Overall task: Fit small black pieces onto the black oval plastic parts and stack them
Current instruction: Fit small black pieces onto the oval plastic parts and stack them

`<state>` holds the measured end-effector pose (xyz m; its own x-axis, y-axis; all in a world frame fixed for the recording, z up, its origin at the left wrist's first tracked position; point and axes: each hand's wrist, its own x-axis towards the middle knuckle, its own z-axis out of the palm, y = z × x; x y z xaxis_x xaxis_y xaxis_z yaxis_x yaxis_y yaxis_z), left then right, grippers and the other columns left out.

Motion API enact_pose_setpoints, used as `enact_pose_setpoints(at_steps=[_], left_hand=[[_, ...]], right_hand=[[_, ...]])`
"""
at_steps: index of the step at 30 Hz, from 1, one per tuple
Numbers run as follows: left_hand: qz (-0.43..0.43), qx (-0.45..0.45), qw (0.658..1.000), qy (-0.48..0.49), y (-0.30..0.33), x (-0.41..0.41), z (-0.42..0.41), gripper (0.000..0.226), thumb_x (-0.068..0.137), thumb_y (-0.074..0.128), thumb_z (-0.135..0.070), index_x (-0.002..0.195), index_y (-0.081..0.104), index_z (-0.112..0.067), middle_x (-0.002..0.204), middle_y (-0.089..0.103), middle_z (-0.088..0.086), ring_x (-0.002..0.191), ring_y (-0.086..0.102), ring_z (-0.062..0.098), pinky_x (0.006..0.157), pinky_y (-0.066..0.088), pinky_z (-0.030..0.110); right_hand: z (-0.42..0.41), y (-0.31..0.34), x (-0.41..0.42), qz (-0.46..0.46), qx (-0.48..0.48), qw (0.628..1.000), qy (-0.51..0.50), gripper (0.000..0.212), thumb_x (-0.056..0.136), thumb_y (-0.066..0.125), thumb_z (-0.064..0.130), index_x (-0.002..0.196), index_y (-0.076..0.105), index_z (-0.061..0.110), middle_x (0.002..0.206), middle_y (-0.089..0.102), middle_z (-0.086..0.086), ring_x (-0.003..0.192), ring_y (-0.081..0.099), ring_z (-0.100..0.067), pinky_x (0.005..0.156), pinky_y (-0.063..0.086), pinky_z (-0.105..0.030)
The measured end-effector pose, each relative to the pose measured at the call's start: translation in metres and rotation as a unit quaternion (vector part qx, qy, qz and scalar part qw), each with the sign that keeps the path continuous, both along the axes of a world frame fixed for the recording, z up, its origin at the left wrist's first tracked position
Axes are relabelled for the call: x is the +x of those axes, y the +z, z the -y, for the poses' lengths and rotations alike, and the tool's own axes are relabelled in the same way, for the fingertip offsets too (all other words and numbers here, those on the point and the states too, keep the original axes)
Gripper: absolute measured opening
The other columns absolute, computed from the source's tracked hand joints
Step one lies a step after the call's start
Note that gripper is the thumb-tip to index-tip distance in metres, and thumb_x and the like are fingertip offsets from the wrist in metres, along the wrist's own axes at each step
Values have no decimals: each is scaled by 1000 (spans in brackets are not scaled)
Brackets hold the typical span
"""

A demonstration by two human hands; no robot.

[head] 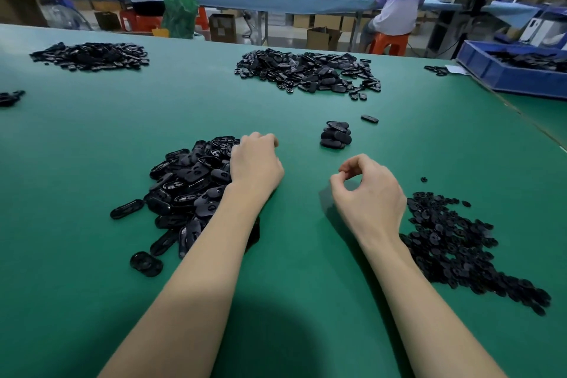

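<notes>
Black oval parts lie heaped under the left hand, fingers curled into them; right hand fingers pinch together, apparently on nothing.

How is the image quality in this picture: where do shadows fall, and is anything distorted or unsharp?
Head view: a broad soft shadow lies on the green table near the bottom edge, between the forearms; a smaller shadow sits under the right hand; the wide lens bends the table's far edge; the near pile of oval parts is sharp, the background workers softer.
</notes>
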<state>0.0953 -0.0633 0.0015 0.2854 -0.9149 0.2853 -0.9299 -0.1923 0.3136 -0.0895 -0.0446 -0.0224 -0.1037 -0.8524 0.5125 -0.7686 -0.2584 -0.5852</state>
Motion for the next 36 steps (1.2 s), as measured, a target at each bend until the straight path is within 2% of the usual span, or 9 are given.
enact_pose_setpoints(at_steps=[5,15,17,20,23,26,29,33,36], left_hand=[[-10,12,1000,7,0,4,-1,28,95,57,-17,122,67,-16,123,65,7,117,57,28,94,45,37],[-5,-83,996,-27,-1,-13,-3,13,96,60,-30,100,71,-25,105,69,-4,109,55,23,92,38,36],[-60,-105,991,-65,0,-28,-5,10,94,63,-31,97,72,-27,102,70,-7,106,59,20,87,44,33],[-225,-86,963,-125,1,-53,-12,6,89,67,-30,86,72,-29,86,72,-14,85,68,9,82,55,30],[-312,-60,939,-130,-6,-63,-15,7,87,70,-29,81,72,-27,71,72,-15,73,68,0,77,54,23],[-394,-39,908,-136,-7,-68,-17,7,89,70,-27,84,73,-23,73,76,-6,76,73,7,76,55,24],[-500,-21,853,-149,-2,-75,-19,5,92,69,-24,89,74,-22,81,78,0,80,74,18,66,56,28],[-535,13,827,-175,-2,-83,-22,10,91,70,-19,99,75,-24,84,78,-2,73,70,15,64,55,25],[-559,16,812,-169,-2,-85,-24,11,92,69,-12,96,77,-18,79,75,-1,67,66,13,63,56,26]], right_hand=[[1,-1,-1,13,12,1000,1,6,83,65,31,82,60,28,80,64,15,72,55,-16,60,31,-28],[1,0,-3,36,33,999,3,7,83,65,33,82,61,28,80,67,14,67,58,-15,62,38,-29],[1,1,-3,41,38,998,-4,7,82,65,34,83,62,28,78,67,14,68,60,-15,64,40,-30],[0,3,-5,63,54,996,-16,9,82,66,35,83,63,27,76,67,15,71,62,-18,66,41,-30],[2,10,-12,59,88,994,-12,10,82,66,39,80,62,30,77,67,20,71,61,-15,64,37,-28],[11,27,-31,33,143,989,8,7,82,64,40,83,64,33,76,66,22,74,60,-7,59,35,-22],[21,48,-63,-32,222,974,28,13,88,58,38,99,65,36,90,72,19,90,63,-15,70,42,-29],[21,66,-102,-107,289,951,-3,14,90,58,32,94,71,35,105,75,7,101,65,-23,89,54,-37],[16,70,-110,-146,322,935,-19,9,87,67,34,90,75,35,108,74,3,104,65,-23,92,53,-35]])
